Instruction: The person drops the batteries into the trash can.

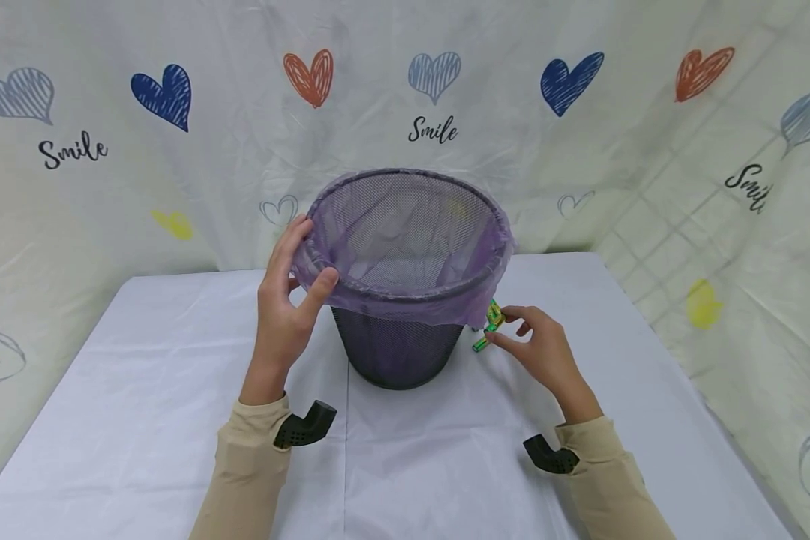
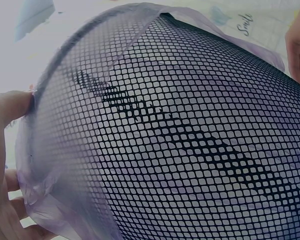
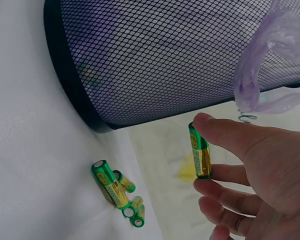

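Observation:
A black wire-mesh wastebasket [image 1: 394,352] stands upright on the table, lined with a thin purple plastic bag [image 1: 412,306] folded over its rim. My left hand [image 1: 285,304] holds the basket's left rim through the bag, thumb at the front and fingers spread along the outside. To the right of the basket, my right hand [image 1: 541,346] pinches a green-and-gold battery [image 3: 200,154] end to end between thumb and finger. Several more batteries [image 3: 112,186] of the same colours lie on the white cloth beside the basket's base.
A white cloth [image 1: 175,420] covers the table, with a crease running toward the front. Behind it hangs a pale curtain [image 1: 378,120] printed with hearts and "Smile". Each wrist carries a black camera mount [image 1: 307,424] at the sleeve cuff.

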